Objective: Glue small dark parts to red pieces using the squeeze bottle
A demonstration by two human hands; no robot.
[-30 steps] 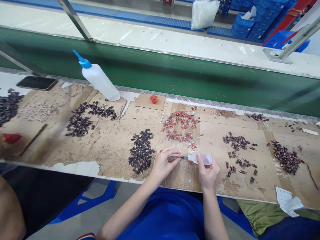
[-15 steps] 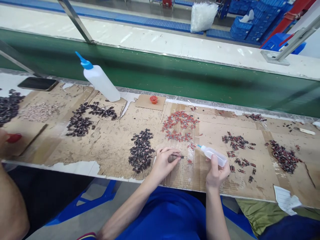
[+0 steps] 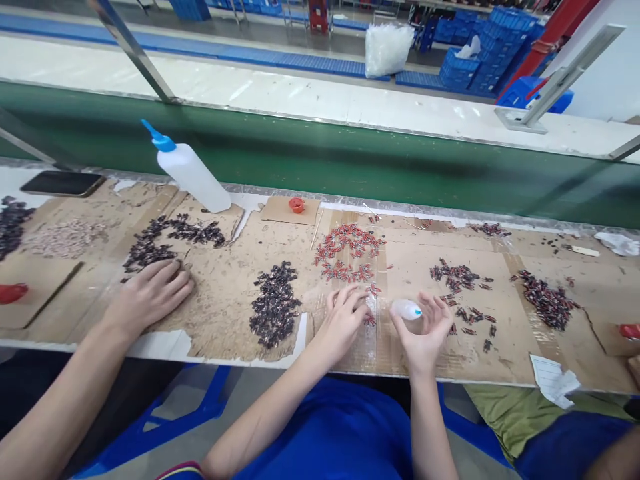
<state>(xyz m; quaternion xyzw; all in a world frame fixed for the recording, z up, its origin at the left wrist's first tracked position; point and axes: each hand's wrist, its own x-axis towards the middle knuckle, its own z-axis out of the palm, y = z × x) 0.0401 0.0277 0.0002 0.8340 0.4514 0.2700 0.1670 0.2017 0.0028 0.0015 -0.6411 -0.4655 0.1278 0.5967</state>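
My right hand (image 3: 424, 337) holds a small clear squeeze bottle (image 3: 403, 309) against its thumb side, with the blue tip (image 3: 417, 312) turned towards the camera and the fingers curved round behind. Just left of it, my left hand (image 3: 344, 325) rests low over the cardboard, its fingers bent down and close together. Whatever may be between those fingertips is too small to make out. Small red parts (image 3: 370, 320) lie right at the left fingertips. Beyond them spreads a larger group of red parts (image 3: 345, 247). A pile of small black parts (image 3: 274, 307) sits left of my left hand.
A co-worker's hand (image 3: 155, 293) reaches onto another black pile (image 3: 150, 243) at left. A large white bottle (image 3: 193, 177) leans by the green wall (image 3: 310, 157). Right lie joined red-and-black parts (image 3: 455, 273). A red cap (image 3: 296, 205) sits on a cardboard piece (image 3: 273, 212).
The squeeze bottle has swung round in my right hand, its tip now pointing at the camera. My left hand has shifted to the small red parts. A co-worker's hand has come in at left.
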